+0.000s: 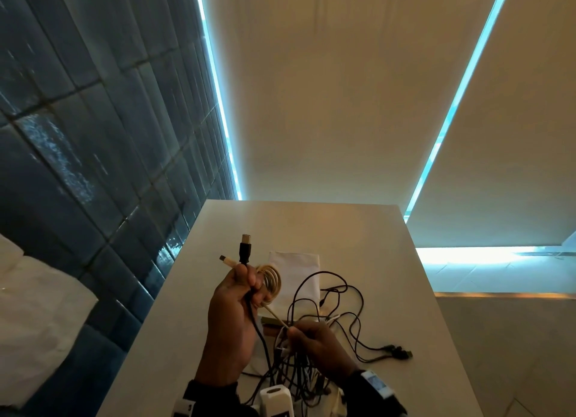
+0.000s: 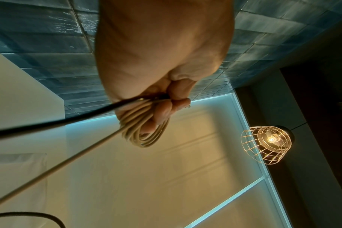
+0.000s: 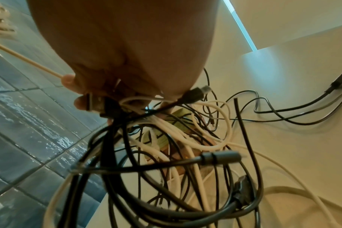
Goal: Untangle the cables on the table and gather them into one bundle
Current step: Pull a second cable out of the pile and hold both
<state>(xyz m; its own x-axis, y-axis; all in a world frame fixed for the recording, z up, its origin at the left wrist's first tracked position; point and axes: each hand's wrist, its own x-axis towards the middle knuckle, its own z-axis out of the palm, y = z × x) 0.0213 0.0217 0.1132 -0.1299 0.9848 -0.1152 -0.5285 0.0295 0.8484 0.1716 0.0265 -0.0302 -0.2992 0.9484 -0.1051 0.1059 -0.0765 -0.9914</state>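
The left hand (image 1: 232, 310), raised above the tabletop (image 1: 174, 338), closes its grip round a finished beige coil (image 1: 271, 280) and the neck of a black cable (image 1: 256, 323); the black plug (image 1: 245, 250) and the beige plug (image 1: 226, 260) stand up out of the fist. Holding both ends upward appears to keep the sorted cables clear of the unsorted ones and gives a fixed point on which to wind.

From the coil a beige strand (image 1: 276, 316) runs taut down to the right hand (image 1: 318, 338), whose grip is closed on this strand and on a bunch of cable ends. The tension suggests the last length is being drawn free so that it can join the coil.

Below the right hand hangs and lies the tangle (image 3: 166, 146) of black and white cables, partly on the tabletop and partly lifted, with loose black loops (image 1: 336, 295) spreading over a white cloth (image 1: 296, 261). A cluster of dark connectors (image 1: 399, 352) lies apart at the right. The bundle is judged to be only begun: most cables remain knotted.
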